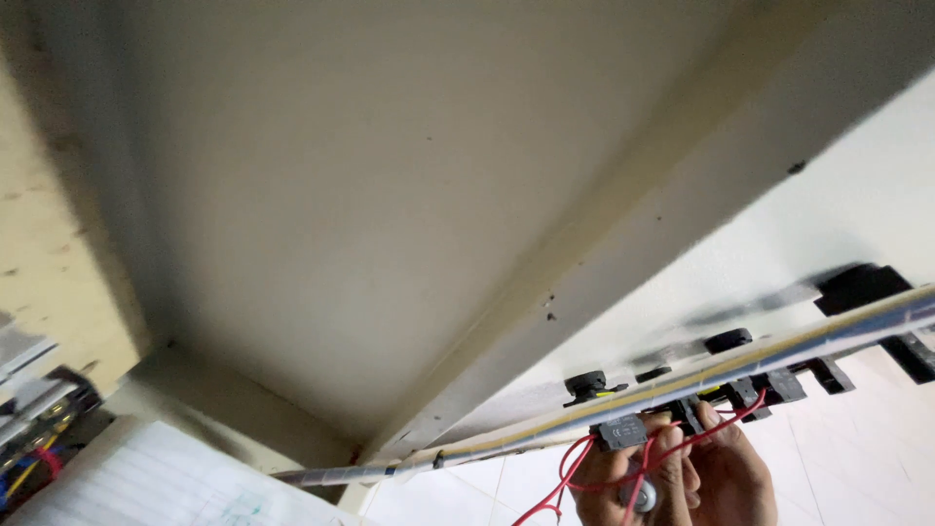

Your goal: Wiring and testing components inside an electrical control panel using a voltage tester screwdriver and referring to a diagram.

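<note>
While the camera tilts up at the pale inside of a cabinet, both hands work at the bottom right. The left hand [623, 477] pinches a small black contact block [619, 431] against the panel edge [682, 385], its grip pressed together on the block. The right hand [726, 468] sits just beside it, fingers curled among the red wires [575, 468]; whether its grip pinches one, the view cannot tell. More black blocks [769, 388] line the edge.
</note>
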